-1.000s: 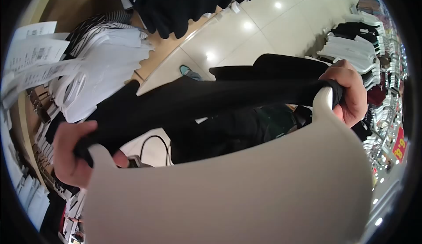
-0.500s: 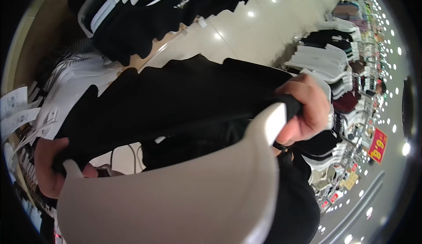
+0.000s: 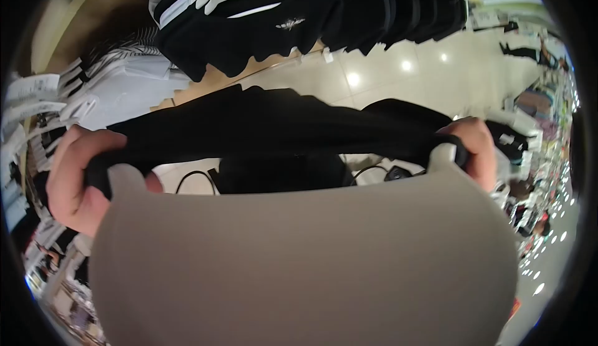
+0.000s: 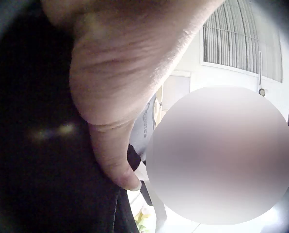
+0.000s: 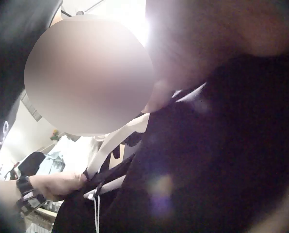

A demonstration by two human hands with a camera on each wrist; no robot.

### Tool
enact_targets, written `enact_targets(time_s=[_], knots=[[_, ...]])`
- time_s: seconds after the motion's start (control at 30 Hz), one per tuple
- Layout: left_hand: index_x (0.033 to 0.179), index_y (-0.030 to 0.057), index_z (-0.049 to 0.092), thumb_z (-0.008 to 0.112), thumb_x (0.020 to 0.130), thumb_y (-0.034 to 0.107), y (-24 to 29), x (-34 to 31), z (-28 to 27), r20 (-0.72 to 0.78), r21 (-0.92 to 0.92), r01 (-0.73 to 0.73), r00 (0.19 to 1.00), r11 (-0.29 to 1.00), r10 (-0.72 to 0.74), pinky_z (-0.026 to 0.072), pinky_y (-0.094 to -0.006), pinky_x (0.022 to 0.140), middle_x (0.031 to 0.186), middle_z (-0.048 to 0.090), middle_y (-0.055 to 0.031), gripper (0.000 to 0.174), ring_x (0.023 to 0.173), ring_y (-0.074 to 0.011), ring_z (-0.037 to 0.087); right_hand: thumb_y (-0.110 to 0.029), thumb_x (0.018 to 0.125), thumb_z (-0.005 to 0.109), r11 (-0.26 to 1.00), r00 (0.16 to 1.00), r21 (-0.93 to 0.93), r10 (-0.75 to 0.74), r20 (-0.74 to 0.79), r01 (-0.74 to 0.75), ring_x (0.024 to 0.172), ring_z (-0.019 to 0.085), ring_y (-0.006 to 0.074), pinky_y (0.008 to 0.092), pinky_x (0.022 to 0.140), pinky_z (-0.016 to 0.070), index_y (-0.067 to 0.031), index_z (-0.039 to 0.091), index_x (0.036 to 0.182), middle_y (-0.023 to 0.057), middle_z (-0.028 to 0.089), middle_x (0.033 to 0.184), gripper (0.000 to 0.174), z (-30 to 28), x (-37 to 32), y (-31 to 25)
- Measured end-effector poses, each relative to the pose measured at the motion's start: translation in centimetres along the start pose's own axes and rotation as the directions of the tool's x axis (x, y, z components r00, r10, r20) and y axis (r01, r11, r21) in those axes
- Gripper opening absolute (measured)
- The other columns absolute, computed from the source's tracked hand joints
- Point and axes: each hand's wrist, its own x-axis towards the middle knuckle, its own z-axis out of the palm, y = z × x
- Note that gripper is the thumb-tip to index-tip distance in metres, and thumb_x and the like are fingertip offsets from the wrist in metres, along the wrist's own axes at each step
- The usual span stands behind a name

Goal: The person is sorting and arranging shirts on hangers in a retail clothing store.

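A black garment [image 3: 274, 124] is stretched between both hands in the head view, its upper edge gathered in a band. My left hand [image 3: 75, 181] curls round one end of it, beside a raised tip of a pale hanger [image 3: 305, 252] that looms large and close to the camera. On the other side my right hand [image 3: 479, 153] grips the garment at the hanger's other tip. The right wrist view shows the white hanger [image 5: 116, 141] running between the hands, with the left hand [image 5: 57, 186] at its far end. In the left wrist view the thumb [image 4: 110, 150] lies against black cloth.
Black tops on white hangers [image 3: 249, 34] hang in a row ahead. White garments [image 3: 128, 90] with paper tags [image 3: 37, 87] hang at the left. A tiled floor [image 3: 380, 78] lies beyond the garment, and more clothes racks [image 3: 529, 106] and a person [image 3: 529, 53] are off to the right.
The hanger and garment first tilted and shifted left in view, then came back nearly level and centred. Both hands keep their hold. The head view has turned, so more of the black tops shows.
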Motion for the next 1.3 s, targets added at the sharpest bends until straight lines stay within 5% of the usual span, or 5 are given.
enact_targets(time_s=[0.33, 0.6, 0.87, 0.97, 1.3], knots=[[0.108, -0.0069, 0.067, 0.086, 0.075, 0.016, -2.4, 0.9, -2.6, 0.021, 0.206, -0.067, 0.998, 0.976, 0.063, 0.0453, -0.0334, 0.071, 0.09, 0.062, -0.0156, 0.045, 0.079, -0.0244, 0.059, -0.075, 0.067, 0.084, 0.986, 0.993, 0.122, -0.115, -0.026, 0.117, 0.057, 0.06, 0.0209, 0.03, 0.053, 0.045, -0.0027, 0.072, 0.086, 0.0048, 0.063, 0.07, 0.075, 6.1, -0.1, 4.1], [0.092, 0.0003, 0.082, 0.066, 0.089, 0.066, -8.5, 6.6, -1.7, -0.395, 0.208, -0.521, 0.73, 0.828, 0.558, 0.0448, -0.0331, 0.052, 0.072, 0.07, -0.0141, 0.067, 0.061, -0.0229, 0.06, -0.072, 0.07, 0.082, 0.958, 0.966, 0.181, -0.191, -0.174, 0.222, 0.058, 0.056, 0.0266, 0.0353, 0.052, 0.0404, -0.0043, 0.069, 0.086, 0.0063, 0.058, 0.07, 0.071, 14.9, -0.1, 5.9], [0.106, -0.0092, 0.076, 0.07, 0.089, 0.035, -8.8, 6.3, -3.1, -0.155, 0.15, -0.228, 0.956, 0.962, 0.251, 0.0551, -0.0339, 0.078, 0.095, 0.072, -0.0151, 0.047, 0.087, -0.0234, 0.07, -0.075, 0.085, 0.072, 0.964, 0.984, 0.264, 0.045, -0.171, 0.002, 0.059, 0.057, 0.0239, 0.0337, 0.054, 0.0438, -0.0005, 0.066, 0.086, 0.0082, 0.06, 0.071, 0.075, 18.3, -2.0, 5.5], [0.093, 0.004, 0.077, 0.077, 0.07, 0.045, -8.6, 5.1, 0.9, -0.168, 0.285, -0.231, 0.943, 0.93, 0.286, 0.0526, -0.0413, 0.076, 0.087, 0.068, -0.0101, 0.047, 0.083, -0.0317, 0.068, -0.077, 0.082, 0.073, 0.984, 0.996, 0.173, -0.02, -0.086, 0.034, 0.056, 0.056, 0.0239, 0.0345, 0.053, 0.0429, -0.0007, 0.065, 0.084, 0.0086, 0.058, 0.068, 0.077, 16.9, -3.8, 7.8], [0.094, 0.0027, 0.079, 0.098, 0.063, 0.038, -14.7, 4.0, 17.8, -0.014, -0.3, 0.167, 0.984, 0.939, -0.18, 0.0563, -0.0356, 0.07, 0.089, 0.076, -0.0119, 0.051, 0.079, -0.032, 0.073, -0.046, 0.077, 0.093, 0.957, 0.904, -0.084, 0.289, 0.314, -0.276, 0.056, 0.055, 0.0235, 0.034, 0.054, 0.0447, -0.0008, 0.068, 0.081, 0.0078, 0.059, 0.066, 0.051, 16.4, -4.5, 11.8]])
